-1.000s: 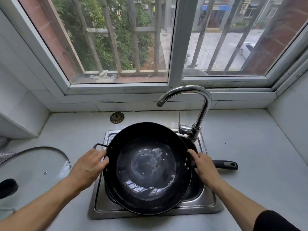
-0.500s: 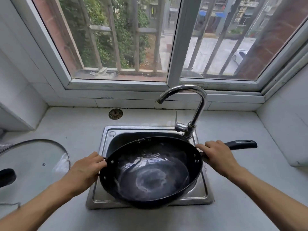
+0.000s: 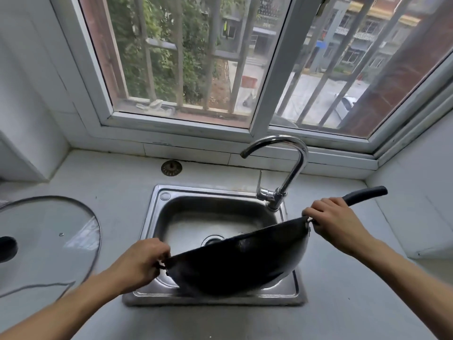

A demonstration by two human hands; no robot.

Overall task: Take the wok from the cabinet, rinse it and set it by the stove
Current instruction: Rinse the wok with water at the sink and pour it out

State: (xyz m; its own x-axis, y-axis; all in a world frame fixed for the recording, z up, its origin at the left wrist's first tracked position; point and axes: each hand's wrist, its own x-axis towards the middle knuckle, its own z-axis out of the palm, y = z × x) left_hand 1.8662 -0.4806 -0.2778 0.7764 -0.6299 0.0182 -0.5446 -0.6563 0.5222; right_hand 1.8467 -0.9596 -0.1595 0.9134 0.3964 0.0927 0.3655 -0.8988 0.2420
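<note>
Tabletop: grey, sink set in. Wok: black, above the sink's near edge, tipped away from the viewer, long axis left-low to right-high. Right hand: wrapped round the long handle. Left hand: gripping the loop handle.

Glass lid with black knob lying flat on the grey counter, left of the steel sink. Round brass drain strainer behind the sink. Curved chrome tap at the sink's back right corner. Barred window above.
</note>
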